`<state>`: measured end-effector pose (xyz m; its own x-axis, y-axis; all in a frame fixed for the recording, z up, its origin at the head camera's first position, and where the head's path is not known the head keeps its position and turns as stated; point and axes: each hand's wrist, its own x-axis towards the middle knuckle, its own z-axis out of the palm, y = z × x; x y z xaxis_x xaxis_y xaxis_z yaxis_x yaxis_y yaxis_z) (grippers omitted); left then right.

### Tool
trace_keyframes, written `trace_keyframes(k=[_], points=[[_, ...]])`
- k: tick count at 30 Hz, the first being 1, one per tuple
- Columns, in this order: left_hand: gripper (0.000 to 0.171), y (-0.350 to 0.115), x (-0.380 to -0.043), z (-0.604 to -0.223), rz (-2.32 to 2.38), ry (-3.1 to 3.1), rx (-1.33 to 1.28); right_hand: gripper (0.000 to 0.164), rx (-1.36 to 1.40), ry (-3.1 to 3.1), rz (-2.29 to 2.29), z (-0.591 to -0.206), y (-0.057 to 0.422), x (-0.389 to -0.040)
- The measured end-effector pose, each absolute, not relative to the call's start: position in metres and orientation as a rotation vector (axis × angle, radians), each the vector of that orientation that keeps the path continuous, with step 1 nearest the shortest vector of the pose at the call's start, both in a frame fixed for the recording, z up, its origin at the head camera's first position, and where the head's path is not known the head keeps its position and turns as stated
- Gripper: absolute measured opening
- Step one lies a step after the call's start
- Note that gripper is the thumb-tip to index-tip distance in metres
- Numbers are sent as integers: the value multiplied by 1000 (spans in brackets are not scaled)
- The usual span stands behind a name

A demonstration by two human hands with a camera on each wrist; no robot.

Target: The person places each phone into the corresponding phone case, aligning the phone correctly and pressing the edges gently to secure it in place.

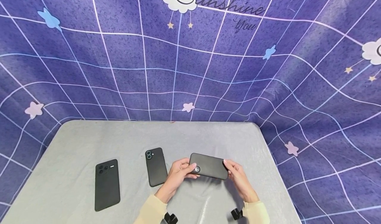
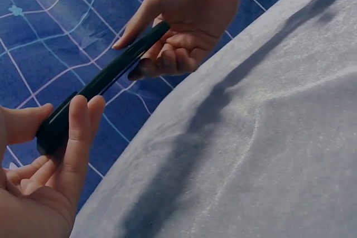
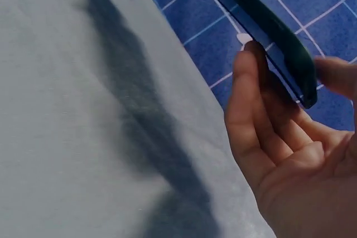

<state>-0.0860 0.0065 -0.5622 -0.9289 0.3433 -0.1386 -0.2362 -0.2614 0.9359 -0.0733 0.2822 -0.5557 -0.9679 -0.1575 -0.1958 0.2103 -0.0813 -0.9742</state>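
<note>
Both hands hold a black smartphone [image 1: 209,166] sideways above the table, its back with a round camera facing up in the head view. My left hand [image 1: 178,172] pinches the camera end, thumb on top beside the lens and fingers underneath. At the other end my right hand [image 1: 238,177] grips the edge between thumb and fingers. The left wrist view shows the phone [image 2: 106,76] edge-on between both hands. In the right wrist view, the right hand's fingers [image 3: 248,87] lie under the phone's [image 3: 279,37] glossy screen side.
Two more dark phones lie back up on the grey cloth-covered table [image 1: 74,141]: one with two lenses [image 1: 157,167] close by the left hand, a larger one [image 1: 107,187] farther left. A purple-blue patterned curtain [image 1: 119,52] hangs behind and beside the table.
</note>
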Motion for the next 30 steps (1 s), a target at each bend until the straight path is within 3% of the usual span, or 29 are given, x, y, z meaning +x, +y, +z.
trace_keyframes(k=[6,19,30], points=[[35,7,-83,-561,2210,1612,163,28,156,2010,-2172,-554,285,-78],[35,-3,-90,-554,1908,2116,226,20,115,1972,-2142,-555,286,-74],[39,-4,-93,-556,1892,2086,160,22,58,1921,-2100,-556,281,-72]])
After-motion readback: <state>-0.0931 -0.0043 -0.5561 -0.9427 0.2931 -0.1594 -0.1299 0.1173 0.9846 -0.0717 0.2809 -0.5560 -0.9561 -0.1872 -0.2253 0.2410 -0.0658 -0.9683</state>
